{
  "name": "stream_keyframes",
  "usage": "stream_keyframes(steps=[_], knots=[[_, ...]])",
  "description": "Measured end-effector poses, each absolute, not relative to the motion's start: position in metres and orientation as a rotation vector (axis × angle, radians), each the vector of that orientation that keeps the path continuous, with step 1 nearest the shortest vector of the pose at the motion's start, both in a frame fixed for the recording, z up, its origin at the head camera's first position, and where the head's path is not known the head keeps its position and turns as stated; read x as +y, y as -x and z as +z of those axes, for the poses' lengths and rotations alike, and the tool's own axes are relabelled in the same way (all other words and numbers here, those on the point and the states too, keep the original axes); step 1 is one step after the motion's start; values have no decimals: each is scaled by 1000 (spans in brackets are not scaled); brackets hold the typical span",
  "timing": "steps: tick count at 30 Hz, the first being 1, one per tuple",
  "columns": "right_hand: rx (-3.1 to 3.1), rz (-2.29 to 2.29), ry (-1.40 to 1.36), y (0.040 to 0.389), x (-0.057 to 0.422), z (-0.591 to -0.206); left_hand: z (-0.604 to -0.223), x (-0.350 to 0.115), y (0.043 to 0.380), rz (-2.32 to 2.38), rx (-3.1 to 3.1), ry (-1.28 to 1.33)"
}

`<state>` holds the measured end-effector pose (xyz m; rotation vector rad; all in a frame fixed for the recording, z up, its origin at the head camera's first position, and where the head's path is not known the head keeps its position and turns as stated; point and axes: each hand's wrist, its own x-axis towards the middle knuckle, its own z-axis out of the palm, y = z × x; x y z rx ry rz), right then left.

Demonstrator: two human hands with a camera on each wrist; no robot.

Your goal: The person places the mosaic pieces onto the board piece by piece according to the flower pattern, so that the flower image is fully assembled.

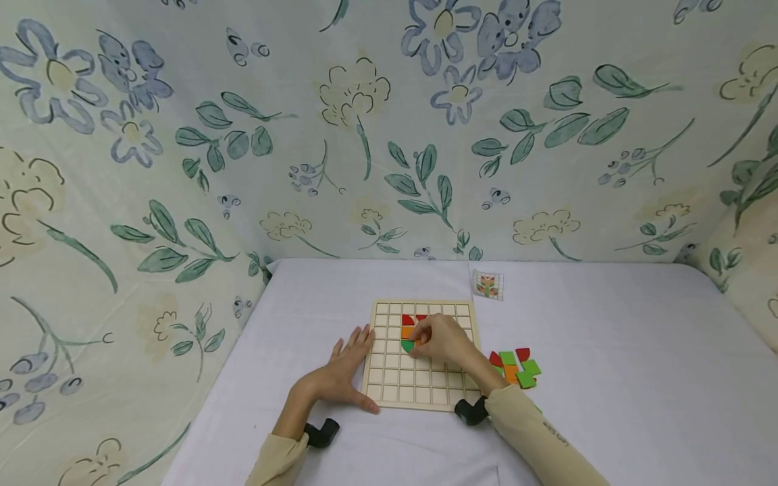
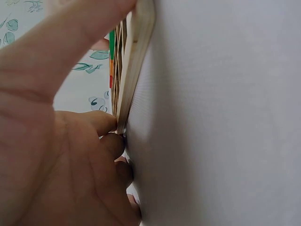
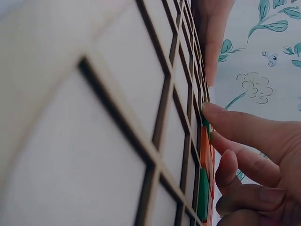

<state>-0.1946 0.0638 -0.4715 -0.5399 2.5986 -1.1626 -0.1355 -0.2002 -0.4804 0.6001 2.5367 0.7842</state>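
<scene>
A square wooden board (image 1: 424,398) with a raised grid lies flat on the white cloth. Spread along its left edge, my left hand (image 1: 337,374) touches the rim with its thumb and fingertips. My right hand (image 1: 446,341) is over the upper middle of the grid, pinching a green quarter-round piece (image 1: 407,346) between thumb and index finger, low at its cell. Just above that piece sit an orange square (image 1: 408,332) and a red quarter-round piece (image 1: 407,320). The right wrist view shows another orange piece (image 3: 204,148) and a green piece (image 3: 202,195) under the curled fingers.
Right of the board lies a loose pile of red, orange and green pieces (image 1: 510,372), partly behind the right forearm. A small card with a gridded coloured pattern (image 1: 488,285) is beyond the board's far right corner. A flowered curtain (image 1: 389,135) hangs behind the table.
</scene>
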Motion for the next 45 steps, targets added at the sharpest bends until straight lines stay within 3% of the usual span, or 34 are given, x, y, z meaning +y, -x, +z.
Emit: stream_keyframes(steps=[34, 45], knots=[[2579, -1331, 316, 190, 66, -475, -480, -198, 138, 797, 2532, -605], [2570, -1320, 316, 191, 127, -461, -479, -199, 137, 794, 2538, -589]])
